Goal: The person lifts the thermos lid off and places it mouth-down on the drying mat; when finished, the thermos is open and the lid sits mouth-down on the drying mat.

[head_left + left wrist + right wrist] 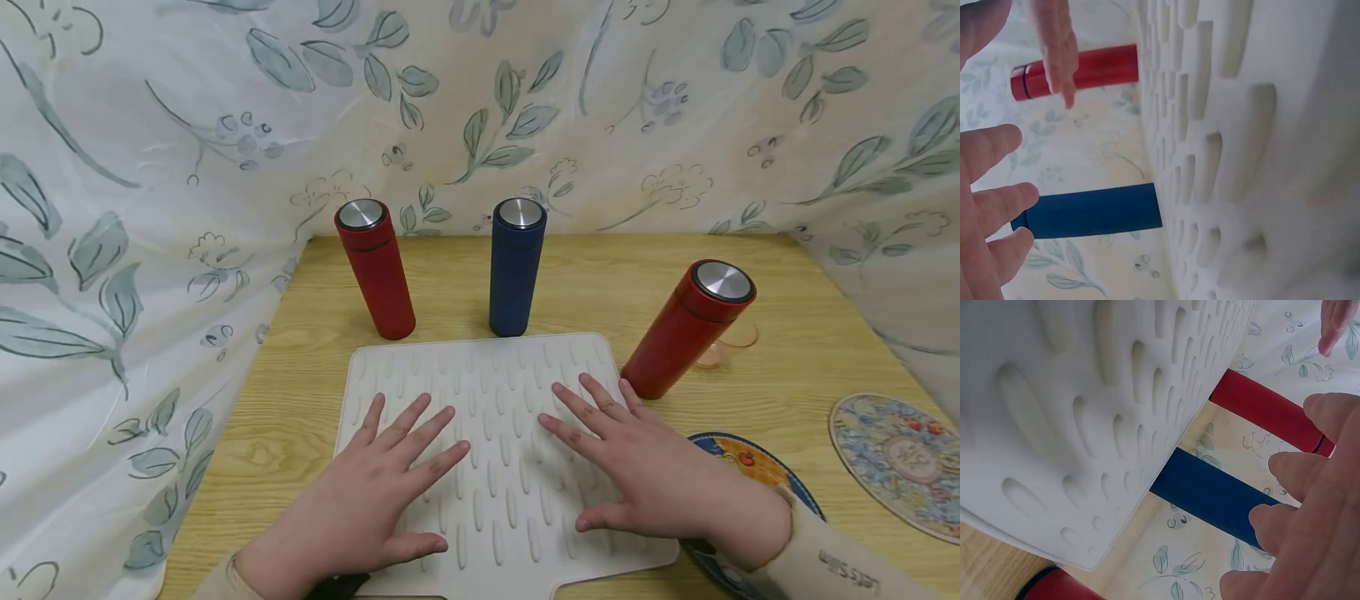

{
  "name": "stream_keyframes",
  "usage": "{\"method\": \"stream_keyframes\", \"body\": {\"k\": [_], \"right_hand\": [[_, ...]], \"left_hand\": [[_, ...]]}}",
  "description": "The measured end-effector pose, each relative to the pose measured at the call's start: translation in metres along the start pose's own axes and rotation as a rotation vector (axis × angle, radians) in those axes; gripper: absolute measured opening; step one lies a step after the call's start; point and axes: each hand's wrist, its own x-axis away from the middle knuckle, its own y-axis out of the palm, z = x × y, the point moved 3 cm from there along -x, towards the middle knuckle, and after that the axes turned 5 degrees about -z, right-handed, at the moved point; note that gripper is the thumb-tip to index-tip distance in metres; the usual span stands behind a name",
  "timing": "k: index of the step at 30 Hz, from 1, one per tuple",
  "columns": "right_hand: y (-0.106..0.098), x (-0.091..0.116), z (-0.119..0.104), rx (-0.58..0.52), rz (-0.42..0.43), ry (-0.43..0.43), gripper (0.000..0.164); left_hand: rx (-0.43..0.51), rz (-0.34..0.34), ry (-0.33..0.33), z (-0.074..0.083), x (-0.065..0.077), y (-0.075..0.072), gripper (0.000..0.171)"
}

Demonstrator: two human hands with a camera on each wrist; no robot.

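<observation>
Both hands hover with fingers spread over a white ridged board [495, 533] that has a handle-like tab at its near edge. My left hand [367, 500] is above the board's left side and holds nothing. Over the right side is my right hand [637, 467], also holding nothing, its fingertips nearest the right red flask. Three flasks with silver-topped lids stand upright around the board: a red flask [381, 283] at the back left, a blue flask [516, 275] behind the far edge, and another red flask [678, 337] by the far right corner.
A colourful round plate [750, 458] lies partly under my right forearm. Farther right sits a flat floral round mat [885, 467]. A clear pinkish glass [738, 337] is half hidden behind the right red flask. Leaf-patterned cloth [525, 117] hangs around the wooden table [262, 458].
</observation>
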Motion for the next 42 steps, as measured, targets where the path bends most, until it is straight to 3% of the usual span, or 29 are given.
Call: {"method": "stream_keyframes", "body": {"k": [6,12,15,19,22,25,30,37,42], "right_hand": [[0.003,-0.003,0.001,-0.001,0.014,0.000,0.108],[-0.002,-0.014,0.006,-0.067,0.093,0.025,0.093],[-0.008,-0.026,0.013,-0.222,0.189,0.103,0.071],[-0.018,-0.054,0.029,-0.566,0.338,0.235,0.051],[-0.026,-0.085,0.042,-0.787,0.437,0.330,0.063],[-0.034,-0.118,0.053,-0.923,0.513,0.393,0.086],[-0.045,-0.158,0.064,-1.068,0.572,0.421,0.107],[-0.047,-0.182,0.067,-1.133,0.606,0.425,0.097],[-0.047,-0.184,0.060,-1.152,0.687,0.444,0.086]], "left_hand": [[0.025,0.000,0.001,0.000,0.000,-0.002,0.089],[0.061,0.119,0.009,-0.007,-0.001,-0.003,0.076],[0.105,0.180,-0.022,-0.013,-0.003,-0.001,0.061],[0.153,0.276,-0.080,-0.023,-0.004,0.001,0.046],[0.185,0.384,-0.110,-0.029,-0.005,0.000,0.044],[0.205,0.473,-0.134,-0.034,-0.006,-0.002,0.045],[0.232,0.516,-0.164,-0.037,-0.010,-0.004,0.046],[0.256,0.540,-0.163,-0.042,-0.021,-0.009,0.046],[0.297,0.527,-0.170,-0.049,-0.023,-0.015,0.042]]}}
